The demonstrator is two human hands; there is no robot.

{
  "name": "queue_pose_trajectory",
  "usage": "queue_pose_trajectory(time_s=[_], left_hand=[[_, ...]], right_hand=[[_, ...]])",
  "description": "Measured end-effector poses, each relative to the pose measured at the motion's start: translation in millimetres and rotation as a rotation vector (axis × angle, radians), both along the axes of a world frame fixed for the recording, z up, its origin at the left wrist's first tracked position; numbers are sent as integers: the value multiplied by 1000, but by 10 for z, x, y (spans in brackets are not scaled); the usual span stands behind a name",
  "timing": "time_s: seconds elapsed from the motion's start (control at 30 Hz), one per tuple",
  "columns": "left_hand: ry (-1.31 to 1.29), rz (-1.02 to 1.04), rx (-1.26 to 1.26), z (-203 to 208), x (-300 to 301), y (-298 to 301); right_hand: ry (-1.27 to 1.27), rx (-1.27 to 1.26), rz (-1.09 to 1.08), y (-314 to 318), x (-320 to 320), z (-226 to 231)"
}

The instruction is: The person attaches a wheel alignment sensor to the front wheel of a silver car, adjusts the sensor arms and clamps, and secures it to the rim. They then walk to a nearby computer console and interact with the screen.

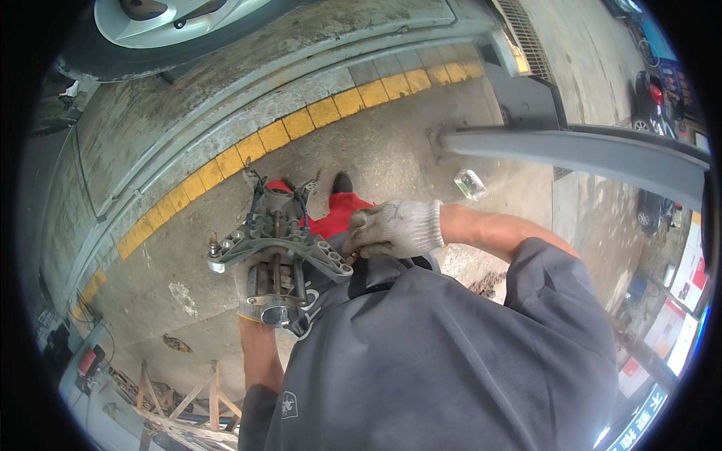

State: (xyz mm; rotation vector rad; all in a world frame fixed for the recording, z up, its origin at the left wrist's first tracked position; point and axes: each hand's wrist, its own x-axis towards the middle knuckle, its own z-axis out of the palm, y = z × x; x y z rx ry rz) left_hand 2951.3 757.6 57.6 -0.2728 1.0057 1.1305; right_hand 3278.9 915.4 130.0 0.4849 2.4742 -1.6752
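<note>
Notably, we see the grey metal assembly point(277, 246) left of the right hand point(385, 229), long axis leading away from the torso point(429, 353), the right grip curled beside its bracket point(331, 258), contents unclear, the nearer left hand point(249, 310) largely hidden, closure indeterminable.

Silver wheel point(167, 36), yellow bricks point(274, 136)

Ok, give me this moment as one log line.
left hand: gloved, mostly hidden behind metal frame | right hand: gloved, fingers curled near frame's right end, grip unclear | around: yellow edging, car wheel
</note>
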Motion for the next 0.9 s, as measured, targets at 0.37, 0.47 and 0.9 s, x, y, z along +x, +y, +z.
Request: queue_pose_trajectory(time_s=[0.37,0.47,0.9], left_hand=[[-33,119,19,37,116,-9],[-65,201,8,108,179,48],[-294,171,130,-149,45,-32]], right_hand=[[-83,-127,-11,-63,-256,-87],[-155,-56,53,-141,-281,-91],[-677,-116,50,-181,-623,91]])
